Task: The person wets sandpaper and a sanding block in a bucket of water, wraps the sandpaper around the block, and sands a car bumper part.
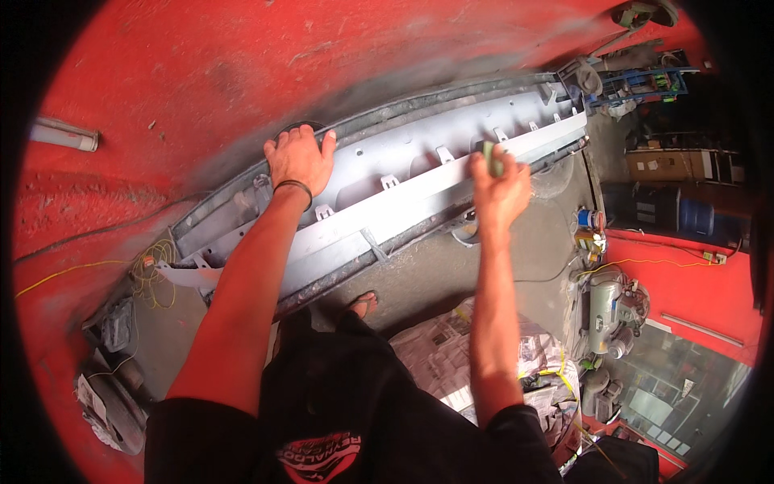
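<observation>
A long grey panel with a raised lip and several small clip tabs [419, 187] lies across a dark metal stand [379, 246], slanting up to the right. My left hand [301, 160] rests on the far edge of the panel at its left part, fingers spread, with a dark band at the wrist. My right hand [501, 187] is closed round a small green pad, maybe a sanding pad [493, 158], at the lip right of the middle. The fingers hide part of the pad, and its underside does not show.
A red wall [201, 73] stands close behind the panel. A newspaper-covered object [439, 355] is near my right forearm. A yellow cord [149, 274] hangs by the panel's left end. An air compressor [606, 306] and a paint can [590, 219] stand to the right.
</observation>
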{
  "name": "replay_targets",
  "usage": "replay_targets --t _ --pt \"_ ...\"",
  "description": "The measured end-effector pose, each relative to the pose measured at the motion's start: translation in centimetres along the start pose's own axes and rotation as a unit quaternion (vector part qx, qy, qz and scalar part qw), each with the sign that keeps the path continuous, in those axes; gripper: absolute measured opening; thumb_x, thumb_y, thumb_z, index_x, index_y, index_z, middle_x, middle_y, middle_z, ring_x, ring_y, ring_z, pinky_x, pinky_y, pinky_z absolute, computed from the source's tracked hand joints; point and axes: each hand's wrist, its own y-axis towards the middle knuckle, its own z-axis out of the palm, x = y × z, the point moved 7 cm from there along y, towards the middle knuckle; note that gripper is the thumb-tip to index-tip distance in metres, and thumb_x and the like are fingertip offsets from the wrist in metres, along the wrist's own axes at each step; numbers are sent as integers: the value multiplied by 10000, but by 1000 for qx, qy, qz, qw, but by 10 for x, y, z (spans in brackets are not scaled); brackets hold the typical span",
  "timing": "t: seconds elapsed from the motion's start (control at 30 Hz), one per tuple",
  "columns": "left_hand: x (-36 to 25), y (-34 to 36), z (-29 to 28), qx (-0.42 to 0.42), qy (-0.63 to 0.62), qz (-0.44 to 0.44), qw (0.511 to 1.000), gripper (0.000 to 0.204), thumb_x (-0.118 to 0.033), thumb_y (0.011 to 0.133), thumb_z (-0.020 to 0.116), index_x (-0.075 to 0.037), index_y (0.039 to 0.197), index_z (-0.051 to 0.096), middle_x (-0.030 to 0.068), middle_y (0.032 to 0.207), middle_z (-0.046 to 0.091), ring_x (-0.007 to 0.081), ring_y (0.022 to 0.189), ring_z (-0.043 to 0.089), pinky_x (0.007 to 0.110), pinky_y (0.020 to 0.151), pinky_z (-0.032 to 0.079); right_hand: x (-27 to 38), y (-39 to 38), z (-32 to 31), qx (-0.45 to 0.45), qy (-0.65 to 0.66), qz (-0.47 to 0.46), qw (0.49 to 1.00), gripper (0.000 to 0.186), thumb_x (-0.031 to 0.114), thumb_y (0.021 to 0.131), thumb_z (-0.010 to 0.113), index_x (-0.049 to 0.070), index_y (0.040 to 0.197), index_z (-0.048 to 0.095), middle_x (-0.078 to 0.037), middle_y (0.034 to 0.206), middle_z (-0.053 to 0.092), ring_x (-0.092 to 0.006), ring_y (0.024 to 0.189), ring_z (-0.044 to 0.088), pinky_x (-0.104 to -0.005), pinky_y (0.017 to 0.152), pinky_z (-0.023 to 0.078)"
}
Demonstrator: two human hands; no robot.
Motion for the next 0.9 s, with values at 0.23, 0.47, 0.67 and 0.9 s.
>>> replay_targets --t 0.23,0.47,0.67,0.9 --pt "25 -5 2 -23 15 -4 1000 594 -551 1160 451 -22 1243 707 211 1308 765 386 1285 671 588 1149 404 96 -89 -12 104 127 -210 964 336 356 851 904 114 1035 760 -126 976 701 -359 914 688 -546 777 521" --pt "6 1 8 3 20 8 1000 569 -526 1151 453 -41 1248 734 187 1320 769 364 1297 674 587 1137 401 -101 70 21 9 -93 -22 995 469 508 926 866 155 1233 834 -199 1024 741 -397 941 729 -556 850 574" --pt "14 4 4 13 20 6 1000 617 -533 1176 396 -27 1300 726 199 1383 751 371 1361 648 610 1158 402 107 -78 1 48 65 -62 995 330 303 906 869 82 1126 761 -173 948 684 -372 874 650 -549 775 525" --pt "21 9 13 1 -12 15 1000 621 -539 1173 399 -31 1333 718 192 1421 737 359 1386 631 623 1166 385 239 -199 -42 100 132 -132 977 456 285 873 899 165 1295 774 -143 1103 731 -355 926 690 -524 771 526"
